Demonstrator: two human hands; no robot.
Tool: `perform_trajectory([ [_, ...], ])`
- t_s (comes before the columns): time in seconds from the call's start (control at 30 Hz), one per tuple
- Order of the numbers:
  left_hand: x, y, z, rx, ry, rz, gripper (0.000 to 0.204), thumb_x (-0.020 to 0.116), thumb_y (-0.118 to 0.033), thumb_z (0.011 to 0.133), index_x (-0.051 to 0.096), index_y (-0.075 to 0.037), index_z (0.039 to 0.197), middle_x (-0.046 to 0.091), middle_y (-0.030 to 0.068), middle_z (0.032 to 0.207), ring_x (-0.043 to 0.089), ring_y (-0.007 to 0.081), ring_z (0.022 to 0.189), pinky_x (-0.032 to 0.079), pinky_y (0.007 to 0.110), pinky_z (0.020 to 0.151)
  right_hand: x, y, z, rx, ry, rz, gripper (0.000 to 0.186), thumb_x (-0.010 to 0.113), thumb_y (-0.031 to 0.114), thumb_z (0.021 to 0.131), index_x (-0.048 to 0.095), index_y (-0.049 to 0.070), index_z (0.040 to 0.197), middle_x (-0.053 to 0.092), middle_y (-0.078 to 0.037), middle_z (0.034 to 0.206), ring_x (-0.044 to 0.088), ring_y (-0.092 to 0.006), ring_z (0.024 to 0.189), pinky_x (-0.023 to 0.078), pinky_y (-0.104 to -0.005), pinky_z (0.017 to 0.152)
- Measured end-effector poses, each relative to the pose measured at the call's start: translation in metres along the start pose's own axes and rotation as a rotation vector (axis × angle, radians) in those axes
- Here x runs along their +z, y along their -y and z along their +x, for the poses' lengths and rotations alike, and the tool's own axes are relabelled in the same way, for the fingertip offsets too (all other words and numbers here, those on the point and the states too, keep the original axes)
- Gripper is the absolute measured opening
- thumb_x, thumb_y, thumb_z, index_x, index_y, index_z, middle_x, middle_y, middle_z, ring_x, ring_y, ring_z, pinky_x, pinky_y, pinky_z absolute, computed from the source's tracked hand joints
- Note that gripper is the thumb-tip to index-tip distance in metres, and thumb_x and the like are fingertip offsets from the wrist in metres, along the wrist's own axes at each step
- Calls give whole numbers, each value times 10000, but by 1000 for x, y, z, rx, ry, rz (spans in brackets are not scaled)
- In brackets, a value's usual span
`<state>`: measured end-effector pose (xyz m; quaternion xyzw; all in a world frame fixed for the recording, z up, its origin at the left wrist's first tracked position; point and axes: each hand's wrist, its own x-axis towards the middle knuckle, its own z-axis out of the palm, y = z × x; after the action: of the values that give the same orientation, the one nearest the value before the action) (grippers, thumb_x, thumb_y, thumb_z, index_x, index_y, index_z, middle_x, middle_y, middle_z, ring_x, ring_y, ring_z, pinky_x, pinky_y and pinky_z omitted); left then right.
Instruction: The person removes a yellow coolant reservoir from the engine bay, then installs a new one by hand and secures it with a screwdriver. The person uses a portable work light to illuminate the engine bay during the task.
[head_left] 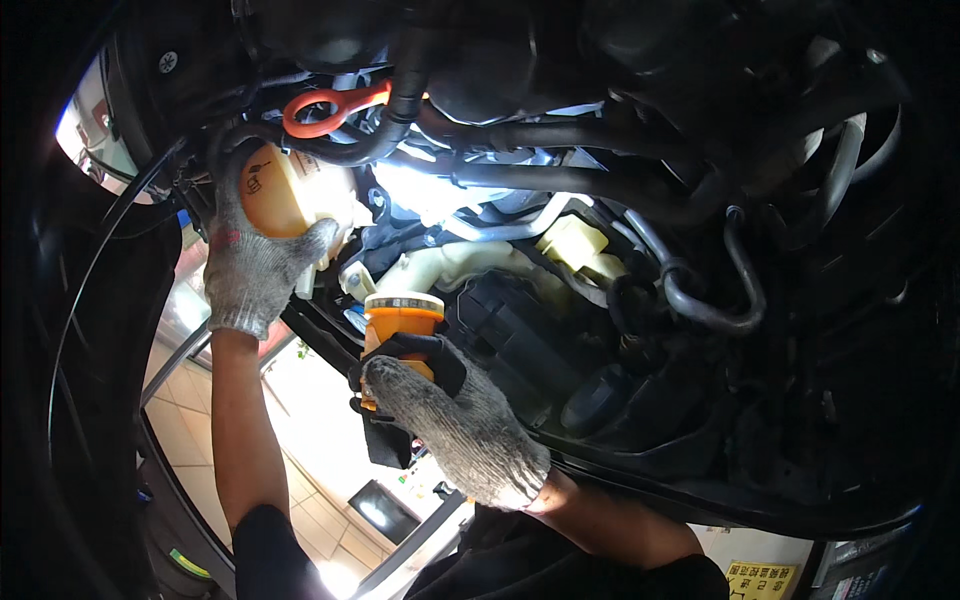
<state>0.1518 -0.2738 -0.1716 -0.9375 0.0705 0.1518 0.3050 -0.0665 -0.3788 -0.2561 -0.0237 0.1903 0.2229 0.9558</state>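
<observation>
My left hand (258, 262), in a grey knit glove, is wrapped round the side of a yellowed plastic fluid reservoir (275, 195) at the left of an engine bay. Its fingers curl behind the reservoir and the thumb lies across the front. My right hand (455, 420), gloved the same way, grips an orange-and-black flashlight (403, 320). The wide head of the flashlight, with a pale rim, points up into the bay. A bright patch of light falls on the parts behind the reservoir. The right fingertips are partly hidden behind the flashlight.
Above the reservoir is an orange ring handle (318, 113) among black hoses. A pale curved pipe (445, 262), a yellowish plastic cap (572, 243) and bent metal tubes (712, 312) lie to the right. The dark front edge (700, 490) of the bay crosses below.
</observation>
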Motion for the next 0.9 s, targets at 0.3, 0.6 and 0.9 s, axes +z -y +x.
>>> perform_trajectory([
  [0.3, -3, 34, 9, 127, 34, -107, 1006, 944, -414, 745, 418, -67, 1529, 612, 169, 1410, 608, 310, 1314, 484, 452, 1152, -5, 13, -2, 201, 149, 225, 549, 669, 389, 1060, 548, 12, 1440, 661, -88, 1221, 650, -140, 1114, 529, -301, 973],
  [0.6, -12, 34, 6, 276, -101, 62, 908, 931, -432, 772, 462, -108, 1479, 678, 115, 1293, 712, 271, 1134, 600, 413, 979, -13, -20, -7, 32, 162, 449, 459, 625, 237, 1100, 520, 8, 1484, 655, -137, 1370, 666, -185, 1271, 540, -296, 1078],
  [0.9, 10, 28, 8, 181, -138, 4, 1193, 944, -587, 706, 304, -170, 1623, 518, 261, 1446, 634, 437, 1236, 623, 519, 924, -40, -22, -26, 244, 86, 628, 500, 516, 412, 1136, 531, 24, 1452, 647, -170, 1375, 687, -213, 1248, 602, -347, 1033],
])
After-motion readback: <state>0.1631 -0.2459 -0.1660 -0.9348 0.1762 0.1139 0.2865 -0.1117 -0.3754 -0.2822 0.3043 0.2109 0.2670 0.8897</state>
